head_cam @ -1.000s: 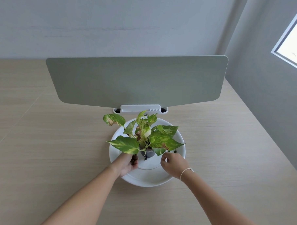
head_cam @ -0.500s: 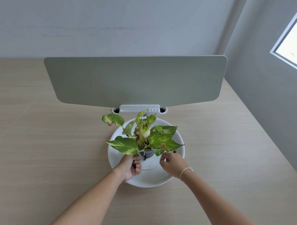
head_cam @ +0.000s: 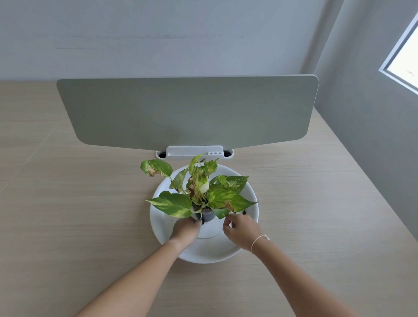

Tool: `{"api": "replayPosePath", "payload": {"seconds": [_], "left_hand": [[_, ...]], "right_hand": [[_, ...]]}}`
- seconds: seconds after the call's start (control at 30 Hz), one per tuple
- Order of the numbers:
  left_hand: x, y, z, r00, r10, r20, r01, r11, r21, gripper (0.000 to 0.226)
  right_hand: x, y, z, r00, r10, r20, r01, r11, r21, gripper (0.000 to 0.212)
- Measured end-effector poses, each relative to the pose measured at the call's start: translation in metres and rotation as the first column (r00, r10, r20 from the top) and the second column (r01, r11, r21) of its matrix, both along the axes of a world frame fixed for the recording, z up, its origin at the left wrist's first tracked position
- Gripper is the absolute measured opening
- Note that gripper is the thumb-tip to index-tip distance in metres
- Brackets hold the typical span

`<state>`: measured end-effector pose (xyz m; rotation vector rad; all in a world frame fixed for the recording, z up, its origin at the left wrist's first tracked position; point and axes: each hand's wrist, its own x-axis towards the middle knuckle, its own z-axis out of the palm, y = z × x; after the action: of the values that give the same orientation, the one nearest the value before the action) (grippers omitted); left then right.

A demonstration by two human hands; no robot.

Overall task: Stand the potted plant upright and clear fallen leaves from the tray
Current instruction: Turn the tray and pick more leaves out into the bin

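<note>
**A:** Start at the left. What is your left hand doing?

**B:** My left hand (head_cam: 186, 229) is down in the white tray (head_cam: 206, 253), with its fingers reaching under the big leaf at the base of the small dark pot (head_cam: 207, 215). They touch the pot's left side. The leaf hides the fingertips, so I can't say whether they curl round the pot or only press against it.

**A:** And the plant itself?

**B:** The potted plant (head_cam: 199, 191) stands upright near the middle of the tray, its green and yellow leaves spread out over the rim. One leaf with a brown patch (head_cam: 155, 168) hangs out past the left edge, over the wooden table (head_cam: 68, 224).

**A:** Your right hand?

**B:** My right hand (head_cam: 242, 229) is just right of the pot, thumb and fingers drawn together in a narrow pinch under a leaf tip. Whether anything is held between them is too small to make out. A thin bracelet (head_cam: 259, 240) sits on that wrist.

**A:** Anything behind?

**B:** A grey-green panel (head_cam: 188, 112) stands across the table behind the tray, on a white bracket (head_cam: 194, 151).
</note>
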<state>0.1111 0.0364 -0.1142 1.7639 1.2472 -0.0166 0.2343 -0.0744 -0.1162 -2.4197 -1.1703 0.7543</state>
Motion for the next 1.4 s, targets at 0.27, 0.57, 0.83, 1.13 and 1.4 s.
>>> {"api": "replayPosePath", "payload": {"seconds": [0.27,0.57,0.83,1.13,1.4], "left_hand": [[0.002,-0.004,-0.005,0.999,0.002,0.037,-0.006,0.995,0.097,0.045],[0.009,-0.006,-0.015,0.996,-0.081,-0.037,0.087,0.975,0.206,0.032],[0.011,-0.003,-0.022,1.0,0.014,-0.003,-0.014,0.98,0.197,0.029],[0.004,0.015,-0.012,0.955,0.255,0.155,-0.206,0.94,-0.273,0.021],[-0.01,0.025,-0.006,0.834,0.535,0.132,-0.366,0.717,-0.594,0.024]], "right_hand": [[0.0,-0.001,0.002,1.0,0.004,0.001,-0.004,1.0,0.005,0.013],[0.001,0.0,-0.002,1.0,-0.002,-0.001,0.002,1.0,0.006,0.014],[0.001,0.002,-0.005,1.0,0.015,-0.003,-0.015,1.0,0.021,0.015],[0.0,0.003,-0.004,1.0,0.016,0.008,-0.016,0.999,0.029,0.015],[-0.001,0.002,0.001,1.0,0.023,0.011,-0.023,1.0,0.011,0.014]]}}
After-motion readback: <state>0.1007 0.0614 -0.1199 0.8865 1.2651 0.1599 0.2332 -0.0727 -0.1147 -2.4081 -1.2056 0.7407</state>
